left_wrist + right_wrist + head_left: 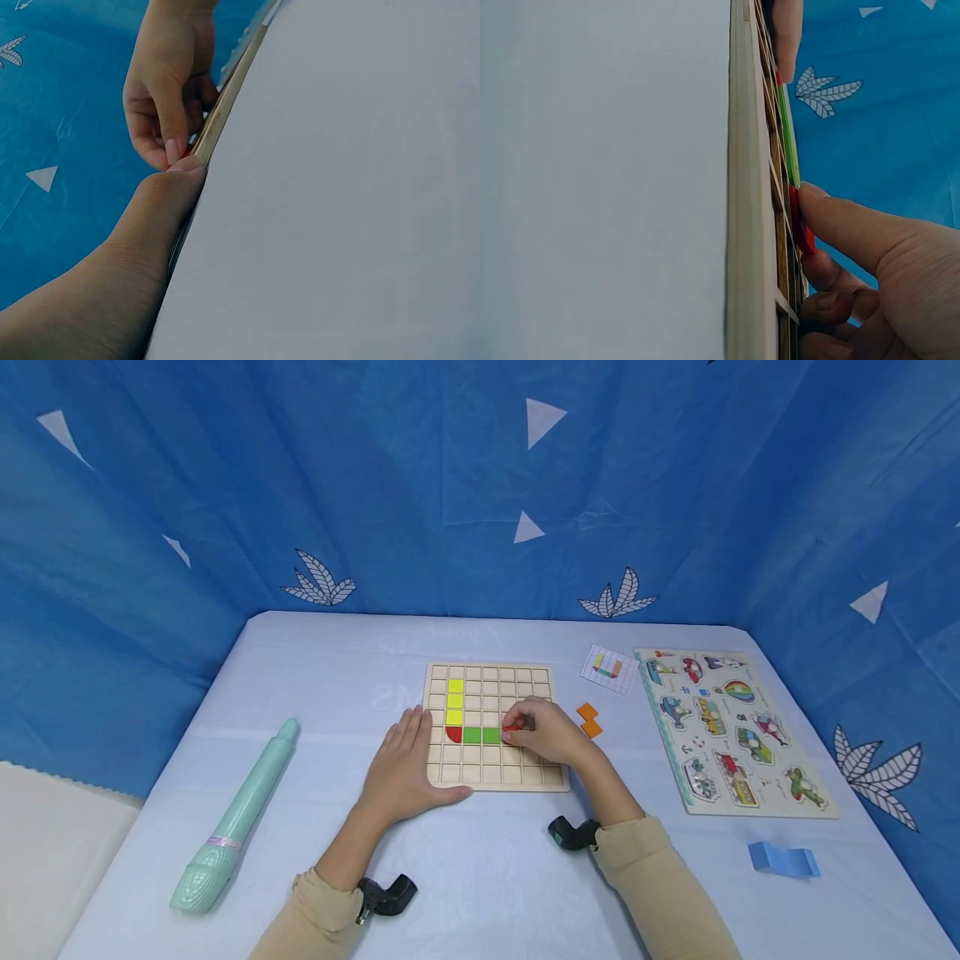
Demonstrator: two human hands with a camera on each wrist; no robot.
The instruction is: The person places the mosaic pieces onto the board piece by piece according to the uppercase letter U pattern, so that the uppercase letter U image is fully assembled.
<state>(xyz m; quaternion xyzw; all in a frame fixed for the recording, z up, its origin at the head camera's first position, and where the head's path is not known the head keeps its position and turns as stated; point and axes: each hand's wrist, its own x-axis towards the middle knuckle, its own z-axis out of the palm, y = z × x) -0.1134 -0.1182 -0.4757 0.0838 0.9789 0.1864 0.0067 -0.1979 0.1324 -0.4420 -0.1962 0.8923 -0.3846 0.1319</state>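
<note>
A wooden grid board (495, 774) lies at the middle of the table. Yellow squares (455, 701) form a column on it, with a red rounded-corner piece (454, 735) below them and green squares (482, 735) running to the right. My right hand (551, 731) pinches another red piece (804, 225) between thumb and fingers, at the right end of the green row. In the right wrist view this piece stands tilted against the grid. My left hand (405, 772) rests with straight fingers along the board's left edge, its thumb on the near edge.
Two orange pieces (591, 727) and a pattern card (609, 669) lie right of the board. Farther right are a picture puzzle board (720, 735) with vehicles and a blue curved block (783, 860). A mint-green toy microphone (243, 814) lies at the left.
</note>
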